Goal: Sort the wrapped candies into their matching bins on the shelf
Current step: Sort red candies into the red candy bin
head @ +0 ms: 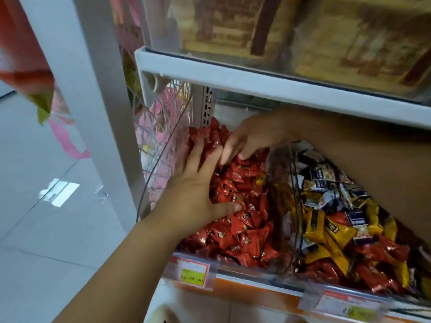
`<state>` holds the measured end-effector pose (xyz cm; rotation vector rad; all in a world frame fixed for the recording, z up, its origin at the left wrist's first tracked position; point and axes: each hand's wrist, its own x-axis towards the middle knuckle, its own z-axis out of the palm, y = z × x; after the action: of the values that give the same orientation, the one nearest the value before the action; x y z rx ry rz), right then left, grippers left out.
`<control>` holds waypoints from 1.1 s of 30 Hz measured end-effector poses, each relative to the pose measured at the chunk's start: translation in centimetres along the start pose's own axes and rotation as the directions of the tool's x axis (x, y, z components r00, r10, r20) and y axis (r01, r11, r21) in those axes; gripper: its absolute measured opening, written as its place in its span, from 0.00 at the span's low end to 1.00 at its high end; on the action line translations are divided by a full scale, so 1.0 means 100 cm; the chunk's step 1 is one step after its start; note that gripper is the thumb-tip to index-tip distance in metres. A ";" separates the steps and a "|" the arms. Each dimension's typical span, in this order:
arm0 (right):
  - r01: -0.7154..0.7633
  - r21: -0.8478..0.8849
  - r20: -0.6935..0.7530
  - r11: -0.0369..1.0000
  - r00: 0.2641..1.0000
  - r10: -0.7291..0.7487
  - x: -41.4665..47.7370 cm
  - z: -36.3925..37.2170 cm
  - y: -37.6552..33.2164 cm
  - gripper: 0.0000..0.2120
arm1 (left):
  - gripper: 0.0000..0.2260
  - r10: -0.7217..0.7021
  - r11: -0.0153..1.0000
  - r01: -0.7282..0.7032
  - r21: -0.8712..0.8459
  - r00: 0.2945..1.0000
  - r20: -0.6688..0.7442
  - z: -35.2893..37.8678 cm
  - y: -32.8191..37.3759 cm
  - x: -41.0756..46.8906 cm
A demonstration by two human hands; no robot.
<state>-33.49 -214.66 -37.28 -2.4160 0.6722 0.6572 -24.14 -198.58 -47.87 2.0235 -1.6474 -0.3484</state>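
Observation:
A clear bin (168, 145) on the shelf is heaped with red wrapped candies (242, 234). My left hand (198, 192) lies spread on the pile with fingers straight, thumb pressed into the wrappers. My right hand (247, 141) reaches in from the right under the upper shelf, its fingertips curled down onto the red candies at the back; whether it pinches one is hidden by blur. The neighbouring bin (294, 206) to the right holds mixed yellow, red and dark blue-and-white candies (338, 227). My right forearm covers part of that bin.
A white shelf rail (256, 85) runs just above my hands, with a clear box of brown packages (303, 31) on it. Price tags (193, 275) hang on the front edge. A white upright post (93, 89) stands left, with grey floor tiles (46, 183) beyond.

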 end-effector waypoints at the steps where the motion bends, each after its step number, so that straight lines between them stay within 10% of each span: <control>1: -0.026 -0.056 -0.003 0.998 1.000 0.026 -0.001 -0.003 0.002 0.19 | 0.47 0.010 0.999 -0.011 0.037 1.000 0.015 0.001 -0.001 0.001; 9: -0.173 -0.617 0.138 0.768 0.937 0.322 0.023 0.034 0.006 0.18 | 0.26 -0.046 0.978 -0.004 0.209 0.972 0.231 0.000 -0.008 0.000; 19: -0.122 -0.282 -0.282 0.952 0.959 0.039 -0.031 0.019 0.012 0.19 | 0.28 -0.047 0.997 0.037 0.066 0.985 0.164 -0.004 -0.003 -0.005; 27: 0.060 0.222 -0.821 0.973 0.549 0.153 -0.105 0.064 0.033 0.07 | 0.22 0.041 0.997 -0.045 -0.069 0.997 -0.066 -0.012 0.039 -0.009; 33: 0.106 0.451 -0.885 0.886 0.183 0.429 -0.172 0.115 0.077 0.05 | 0.19 0.199 0.962 -0.223 -0.156 0.967 -0.158 -0.002 0.104 -0.013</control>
<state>-54.45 -207.89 -38.68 -2.0380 1.4058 -1.1360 -33.09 -198.74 -42.36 1.6876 -1.6649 -0.2552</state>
